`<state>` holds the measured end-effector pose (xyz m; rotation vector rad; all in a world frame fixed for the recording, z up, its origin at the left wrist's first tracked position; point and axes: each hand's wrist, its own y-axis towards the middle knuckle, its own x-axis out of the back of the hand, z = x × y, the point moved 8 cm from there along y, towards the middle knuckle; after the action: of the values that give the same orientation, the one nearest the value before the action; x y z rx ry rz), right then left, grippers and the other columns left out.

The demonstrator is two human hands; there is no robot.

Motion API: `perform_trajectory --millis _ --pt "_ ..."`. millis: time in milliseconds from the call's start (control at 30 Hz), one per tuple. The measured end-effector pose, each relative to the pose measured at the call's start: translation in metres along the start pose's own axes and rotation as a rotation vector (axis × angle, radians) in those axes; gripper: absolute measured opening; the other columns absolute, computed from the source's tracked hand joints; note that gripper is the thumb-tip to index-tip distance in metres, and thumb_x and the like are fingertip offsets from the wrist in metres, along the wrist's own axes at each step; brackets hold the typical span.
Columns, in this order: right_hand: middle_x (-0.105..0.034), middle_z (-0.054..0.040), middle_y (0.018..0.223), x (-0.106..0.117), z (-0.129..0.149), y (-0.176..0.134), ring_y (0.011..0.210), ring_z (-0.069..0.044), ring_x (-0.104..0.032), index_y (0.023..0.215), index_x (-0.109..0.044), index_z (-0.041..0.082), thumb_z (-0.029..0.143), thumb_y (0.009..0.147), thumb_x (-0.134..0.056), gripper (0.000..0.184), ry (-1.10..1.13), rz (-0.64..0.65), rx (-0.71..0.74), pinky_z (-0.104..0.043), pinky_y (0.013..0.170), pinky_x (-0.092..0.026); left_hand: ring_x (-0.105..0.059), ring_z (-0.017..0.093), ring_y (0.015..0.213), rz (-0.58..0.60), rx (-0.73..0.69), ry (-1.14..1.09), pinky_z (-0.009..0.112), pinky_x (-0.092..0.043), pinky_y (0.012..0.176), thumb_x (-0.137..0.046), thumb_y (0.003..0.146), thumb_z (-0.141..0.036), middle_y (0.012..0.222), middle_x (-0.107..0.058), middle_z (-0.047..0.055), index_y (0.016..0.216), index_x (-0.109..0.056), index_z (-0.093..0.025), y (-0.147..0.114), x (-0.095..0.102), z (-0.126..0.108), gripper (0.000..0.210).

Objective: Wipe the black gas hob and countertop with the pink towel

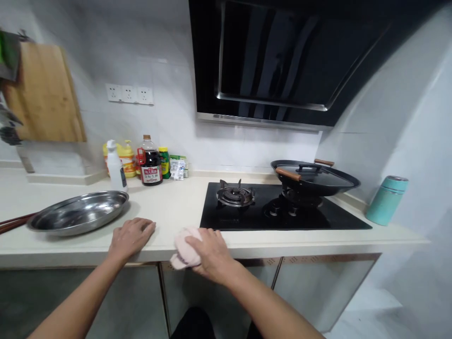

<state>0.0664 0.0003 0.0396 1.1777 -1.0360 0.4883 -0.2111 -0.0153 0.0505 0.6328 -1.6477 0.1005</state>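
At the front edge of the counter (173, 209), lower centre of the frame: a pale pink cloth (189, 246), bunched and seemingly lapping over the lip. Gripped in the right hand (213, 256), near the front left corner of the stove top (254, 219). Left of that, palm down on the counter: the left hand (132, 235), relaxed, with nothing visible in its grasp.

To wipe this edge well, probably best to keep the cloth folded thick, press evenly, and wrap the fold over the lip to cover top and front face together. Worth turning out a clean side once soiled.

Just beyond the left hand, left of frame: an oval steel dish (81, 213), likely to block any long leftward stroke, with chopsticks (16, 222) beside it. Behind, along the wall: a white spray bottle (116, 169), a soy sauce bottle (151, 165) and packets (179, 168). Toward the right: a lidded black wok (334, 189) and a turquoise flask (387, 200), both well apart from the cloth.
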Motion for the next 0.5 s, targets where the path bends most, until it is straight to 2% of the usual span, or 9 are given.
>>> perform_trajectory --millis 100,200,367,500 --pt "-0.048 -0.0132 0.145 0.018 -0.049 -0.053 0.111 -0.030 -0.049 0.146 -0.048 0.030 0.034 0.075 -0.086 0.081 -0.064 -0.096 -0.121 -0.043 0.091 -0.040 -0.054 0.034 0.134 0.018 -0.008 0.015 0.051 -0.040 0.106 -0.034 0.098 -0.053 0.143 -0.066 0.010 0.120 -0.074 -0.025 0.002 0.000 -0.001 0.053" --pt "-0.048 -0.0147 0.147 0.040 -0.100 -0.110 0.118 -0.032 -0.049 0.144 -0.053 0.029 0.034 0.076 -0.086 0.076 -0.152 -0.164 -0.221 -0.045 0.095 -0.039 -0.053 0.035 0.134 0.034 -0.016 0.024 0.053 -0.039 0.107 -0.034 0.099 -0.054 0.145 -0.064 0.011 0.122 -0.072 -0.023 0.003 0.001 -0.003 0.055" --pt "-0.039 -0.0099 0.162 0.089 -0.198 -0.205 0.130 -0.033 -0.046 0.149 -0.052 0.033 0.039 0.076 -0.084 0.080 -0.256 -0.105 -0.438 -0.047 0.102 -0.040 -0.054 0.035 0.133 0.049 -0.012 0.068 0.052 -0.041 0.106 -0.036 0.097 -0.056 0.144 -0.064 0.011 0.124 -0.071 -0.022 0.007 -0.001 -0.001 0.055" --pt "-0.041 -0.0056 0.161 0.139 -0.272 -0.269 0.130 -0.033 -0.048 0.146 -0.057 0.035 0.040 0.084 -0.069 0.063 -0.335 -0.024 -0.725 -0.049 0.103 -0.040 -0.052 0.035 0.135 0.069 -0.010 0.093 0.055 -0.040 0.107 -0.034 0.096 -0.060 0.148 -0.061 0.010 0.126 -0.069 -0.025 0.012 -0.005 0.001 0.059"
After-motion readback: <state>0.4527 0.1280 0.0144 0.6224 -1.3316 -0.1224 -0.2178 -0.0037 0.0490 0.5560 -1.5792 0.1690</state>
